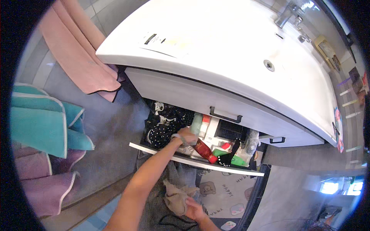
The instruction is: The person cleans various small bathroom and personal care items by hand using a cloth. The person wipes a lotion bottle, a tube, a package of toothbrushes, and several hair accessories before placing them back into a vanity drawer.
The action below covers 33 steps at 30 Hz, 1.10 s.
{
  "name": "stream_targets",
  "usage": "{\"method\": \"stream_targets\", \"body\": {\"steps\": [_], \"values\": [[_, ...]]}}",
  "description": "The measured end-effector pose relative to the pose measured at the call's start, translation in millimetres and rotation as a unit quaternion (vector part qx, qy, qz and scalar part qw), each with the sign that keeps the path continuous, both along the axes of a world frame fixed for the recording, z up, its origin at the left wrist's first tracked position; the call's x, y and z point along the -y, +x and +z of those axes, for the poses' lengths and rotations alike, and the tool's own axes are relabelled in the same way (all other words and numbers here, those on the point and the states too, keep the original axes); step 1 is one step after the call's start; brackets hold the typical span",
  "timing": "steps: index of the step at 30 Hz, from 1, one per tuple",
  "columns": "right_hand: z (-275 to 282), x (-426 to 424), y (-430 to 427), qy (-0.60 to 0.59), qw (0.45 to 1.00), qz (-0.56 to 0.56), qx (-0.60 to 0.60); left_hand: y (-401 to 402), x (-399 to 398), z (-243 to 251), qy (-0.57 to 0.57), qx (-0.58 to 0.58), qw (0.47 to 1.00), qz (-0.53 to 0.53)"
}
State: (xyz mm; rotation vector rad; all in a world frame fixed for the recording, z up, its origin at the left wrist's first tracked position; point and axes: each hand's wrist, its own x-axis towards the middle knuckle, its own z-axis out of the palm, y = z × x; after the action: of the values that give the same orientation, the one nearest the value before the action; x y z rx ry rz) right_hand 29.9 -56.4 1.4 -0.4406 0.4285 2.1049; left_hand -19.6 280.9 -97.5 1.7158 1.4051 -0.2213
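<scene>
My left hand [188, 137], with a light band at the wrist, reaches into an open drawer [199, 164]. Its fingers are partly hidden, and whether they grip anything cannot be told. Just beyond it lies a pale green bottle or tube [196, 123]; on its right is a red bottle with a red cap [204, 150]. Black polka-dot fabric [162, 130] fills the drawer's left part. Lower down, in front of the drawer, my right hand [194, 208] is shut on a crumpled beige cloth [175, 199].
A white washbasin [219, 43] with a chrome faucet [286, 15] tops the cabinet. The drawer also holds a black basket [229, 130] and green-and-white containers [219, 150]. Pink towels [78, 57] and teal towels [37, 124] hang at left. A HAPPY-printed surface [227, 196] lies below the drawer.
</scene>
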Motion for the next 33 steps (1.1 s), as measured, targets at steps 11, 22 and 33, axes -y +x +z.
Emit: {"method": "stream_targets", "body": {"steps": [11, 22, 33], "values": [[5.2, -5.3, 1.4, 0.061, 0.995, -0.013, 0.076, -87.3, 199.2, 259.5, -0.093, 0.501, 0.856, 0.086], [22.1, 25.5, -21.2, 0.130, 0.958, 0.029, 0.255, -111.0, 357.0, 363.2, -0.073, 0.639, 0.751, 0.149], [94.2, 54.6, -16.0, 0.218, 0.967, -0.132, 0.027, -117.6, 408.5, 388.5, 0.020, 0.660, 0.733, 0.163]]}}
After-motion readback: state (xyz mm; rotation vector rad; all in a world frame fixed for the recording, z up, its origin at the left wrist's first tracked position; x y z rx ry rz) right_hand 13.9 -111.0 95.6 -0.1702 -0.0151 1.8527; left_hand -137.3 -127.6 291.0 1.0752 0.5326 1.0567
